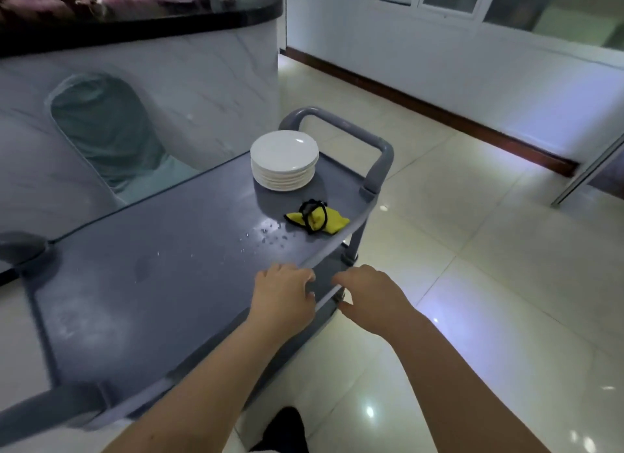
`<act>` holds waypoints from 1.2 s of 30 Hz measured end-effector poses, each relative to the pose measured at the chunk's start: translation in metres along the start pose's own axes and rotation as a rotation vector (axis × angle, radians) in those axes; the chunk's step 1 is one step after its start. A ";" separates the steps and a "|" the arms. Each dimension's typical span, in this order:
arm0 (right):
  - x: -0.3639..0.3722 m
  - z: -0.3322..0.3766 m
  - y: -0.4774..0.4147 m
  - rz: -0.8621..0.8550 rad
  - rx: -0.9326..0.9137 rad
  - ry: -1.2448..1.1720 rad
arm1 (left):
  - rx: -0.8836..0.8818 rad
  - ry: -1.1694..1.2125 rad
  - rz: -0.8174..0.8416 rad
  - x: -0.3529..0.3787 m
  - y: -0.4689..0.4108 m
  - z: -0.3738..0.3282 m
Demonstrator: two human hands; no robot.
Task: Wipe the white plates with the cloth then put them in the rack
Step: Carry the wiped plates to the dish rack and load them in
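A stack of several white plates (284, 160) stands at the far end of a grey cart's top shelf (162, 283). A crumpled yellow cloth (317, 220) with a black band round it lies near the plates, by the cart's right rim. My left hand (283, 292) hovers over the right rim of the shelf, fingers loosely curled and holding nothing. My right hand (369, 295) is just beyond that rim, above the floor, also loosely curled and holding nothing. No rack is in view.
Water drops (266, 238) speckle the shelf in front of the cloth. The cart's grey handle (378, 148) arches behind the plates. A marble counter with a dark top (141, 23) stands to the left, and glossy floor tiles (472, 283) lie to the right.
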State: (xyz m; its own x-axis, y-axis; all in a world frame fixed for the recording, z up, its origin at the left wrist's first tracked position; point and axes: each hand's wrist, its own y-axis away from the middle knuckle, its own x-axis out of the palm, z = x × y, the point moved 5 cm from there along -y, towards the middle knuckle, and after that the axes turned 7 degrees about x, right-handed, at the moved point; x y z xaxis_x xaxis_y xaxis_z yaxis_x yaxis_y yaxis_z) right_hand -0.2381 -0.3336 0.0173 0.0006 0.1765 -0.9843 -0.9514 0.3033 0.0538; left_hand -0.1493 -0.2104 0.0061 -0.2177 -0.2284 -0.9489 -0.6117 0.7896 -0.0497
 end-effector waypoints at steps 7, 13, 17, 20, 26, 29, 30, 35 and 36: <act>-0.023 -0.015 -0.138 -0.018 0.004 -0.058 | -0.052 0.015 -0.059 -0.027 -0.133 0.063; -0.026 -0.047 -0.237 0.004 0.007 -0.166 | -0.177 0.029 -0.090 -0.034 -0.211 0.108; -0.033 -0.071 -0.314 -0.066 -0.009 -0.335 | -0.300 0.050 -0.142 -0.040 -0.265 0.142; -0.033 -0.087 -0.370 -0.013 -0.017 -0.411 | -0.436 0.113 -0.174 -0.042 -0.299 0.166; -0.026 -0.127 -0.468 0.086 0.068 -0.514 | -0.819 0.465 -0.303 -0.019 -0.341 0.211; -0.006 -0.144 -0.498 0.201 0.139 -0.624 | -1.067 0.708 -0.319 0.003 -0.344 0.227; 0.001 -0.148 -0.503 0.246 0.180 -0.705 | -1.138 0.854 -0.348 0.011 -0.343 0.229; 0.033 -0.159 -0.522 0.409 0.321 -0.854 | -1.234 1.198 -0.497 0.024 -0.347 0.227; 0.035 -0.159 -0.524 0.417 0.311 -0.866 | -1.246 1.212 -0.517 0.024 -0.350 0.227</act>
State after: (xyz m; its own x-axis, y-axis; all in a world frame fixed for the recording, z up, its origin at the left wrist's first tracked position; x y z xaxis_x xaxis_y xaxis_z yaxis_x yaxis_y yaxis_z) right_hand 0.2116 -0.6348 -0.0720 0.0273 0.9059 -0.4225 -0.8042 0.2710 0.5290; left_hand 0.2324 -0.3624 -0.0698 0.1336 -0.9782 -0.1590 -0.8152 -0.1997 0.5437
